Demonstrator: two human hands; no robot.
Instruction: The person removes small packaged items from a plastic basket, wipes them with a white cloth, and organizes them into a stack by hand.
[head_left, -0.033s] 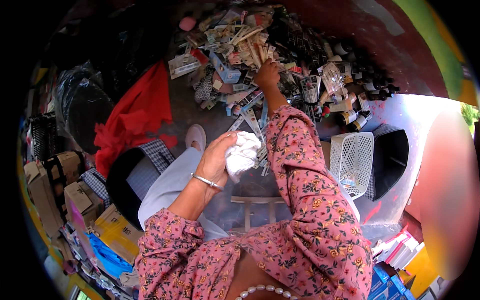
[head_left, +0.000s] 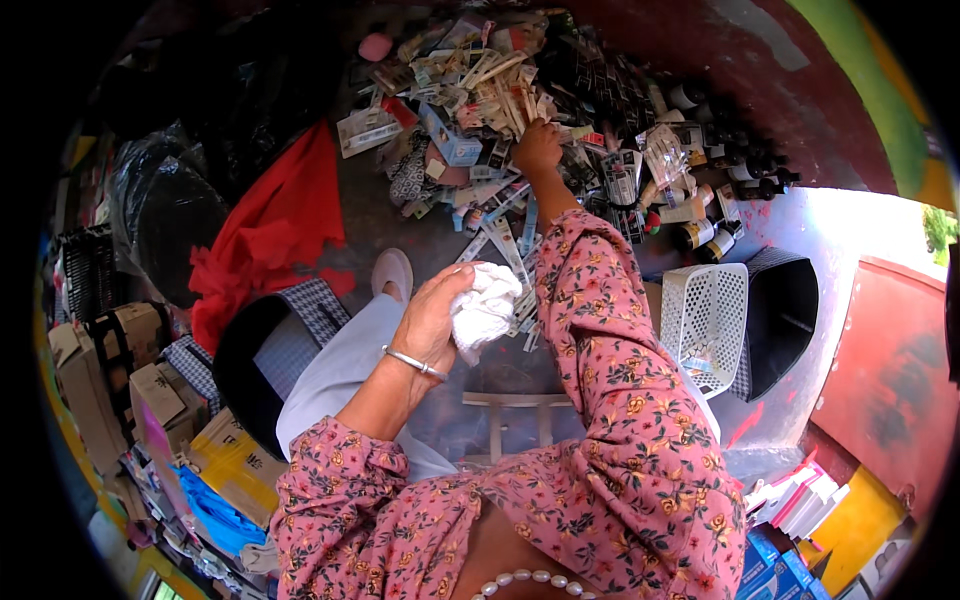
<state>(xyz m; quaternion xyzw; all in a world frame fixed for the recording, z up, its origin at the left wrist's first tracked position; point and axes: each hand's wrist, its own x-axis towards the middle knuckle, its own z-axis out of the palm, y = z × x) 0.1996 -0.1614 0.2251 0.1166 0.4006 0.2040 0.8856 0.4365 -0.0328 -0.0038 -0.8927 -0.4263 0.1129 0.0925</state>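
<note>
My left hand (head_left: 428,318), with a silver bangle at the wrist, is closed around a crumpled white cloth (head_left: 486,313) above my lap. My right hand (head_left: 538,148) reaches far forward onto a heap of small packages (head_left: 490,85) on the floor. Its fingers look curled down among them, and what they hold, if anything, is hidden. Close to that hand lie a light blue box (head_left: 450,140) and several flat, pale packets. Long narrow packs (head_left: 505,245) trail from the heap toward me, partly behind the cloth and my right sleeve.
Right of my leg stand a white perforated basket (head_left: 700,320) and a black bin (head_left: 785,325). Dark bottles (head_left: 712,240) lie right of the heap. At left are red fabric (head_left: 285,220), a black open bin (head_left: 262,350) and cardboard boxes (head_left: 165,395). A low wooden frame (head_left: 515,400) lies below the cloth.
My right hand has shifted very slightly to the right on the heap. The blurred patch at the right edge is gone, and a red panel shows there. My left hand stays put.
</note>
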